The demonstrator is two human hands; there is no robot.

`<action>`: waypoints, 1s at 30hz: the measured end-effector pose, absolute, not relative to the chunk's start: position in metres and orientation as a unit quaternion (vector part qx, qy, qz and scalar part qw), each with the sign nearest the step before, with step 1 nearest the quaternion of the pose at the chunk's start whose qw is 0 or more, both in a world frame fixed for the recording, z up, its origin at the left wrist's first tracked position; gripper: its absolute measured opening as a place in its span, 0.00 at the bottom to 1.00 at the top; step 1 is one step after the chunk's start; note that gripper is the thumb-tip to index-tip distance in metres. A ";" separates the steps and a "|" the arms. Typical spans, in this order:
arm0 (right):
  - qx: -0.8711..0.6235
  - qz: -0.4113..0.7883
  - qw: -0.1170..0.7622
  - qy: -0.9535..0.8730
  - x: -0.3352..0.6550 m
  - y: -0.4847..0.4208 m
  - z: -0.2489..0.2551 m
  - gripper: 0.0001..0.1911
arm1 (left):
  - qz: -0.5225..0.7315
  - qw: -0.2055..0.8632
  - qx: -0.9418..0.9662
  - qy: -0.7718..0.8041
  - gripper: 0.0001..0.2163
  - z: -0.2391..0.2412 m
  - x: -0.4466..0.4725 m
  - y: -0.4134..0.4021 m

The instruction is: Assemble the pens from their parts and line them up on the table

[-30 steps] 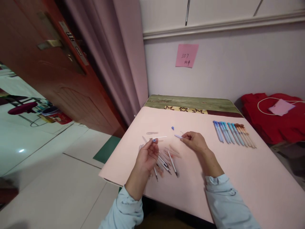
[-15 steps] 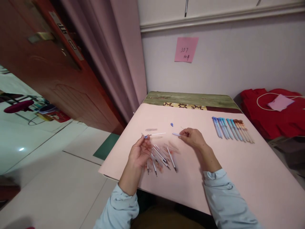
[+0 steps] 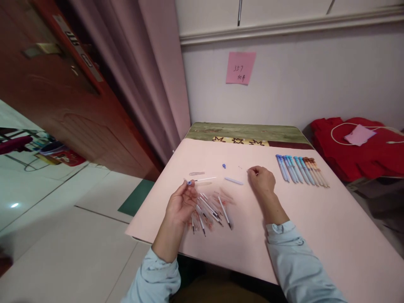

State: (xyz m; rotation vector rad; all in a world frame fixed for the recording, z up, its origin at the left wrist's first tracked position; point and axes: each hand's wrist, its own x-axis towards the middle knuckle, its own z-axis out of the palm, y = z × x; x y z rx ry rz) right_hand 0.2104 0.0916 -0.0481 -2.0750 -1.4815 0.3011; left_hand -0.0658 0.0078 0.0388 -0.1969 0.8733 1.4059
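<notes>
My left hand (image 3: pixel 182 203), palm turned up, pinches a pen part with a blue ring-like end (image 3: pixel 189 182); the fingers cover the rest of it. My right hand (image 3: pixel 262 181) rests above the table with curled fingers, and whatever lies in them is hidden. Left of that hand lies a pale lilac-blue pen barrel (image 3: pixel 233 181). Just beyond its fingertips is a tiny thin part like a spring (image 3: pixel 240 167). A small dark blue pen piece (image 3: pixel 224 166) sits farther back. A white pen refill (image 3: pixel 206 179) lies beside the left fingertips.
Several refills and clear pieces (image 3: pixel 211 209) are heaped near my left hand. A clear part (image 3: pixel 197 173) lies behind them. Several finished-looking pens (image 3: pixel 301 170) form a row on the right of the pink-covered table (image 3: pixel 315 235). Red cloth (image 3: pixel 328 147) and a cable are beyond.
My right hand has let go of the pale lilac-blue barrel, which now lies on the table, and has drawn to the right. My left hand keeps its hold. The view has shifted slightly.
</notes>
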 end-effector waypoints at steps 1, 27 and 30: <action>-0.778 0.114 0.278 -0.552 0.211 0.092 -0.049 0.15 | 0.624 0.673 -0.087 0.388 0.03 0.039 -0.066 0.008; -0.534 0.114 0.284 -0.788 0.149 0.080 -0.047 0.11 | 0.621 0.671 -0.087 0.396 0.03 0.031 -0.070 0.005; -0.488 0.115 0.223 -0.836 0.126 0.064 -0.045 0.12 | 0.619 0.676 -0.080 0.392 0.04 0.032 -0.068 0.004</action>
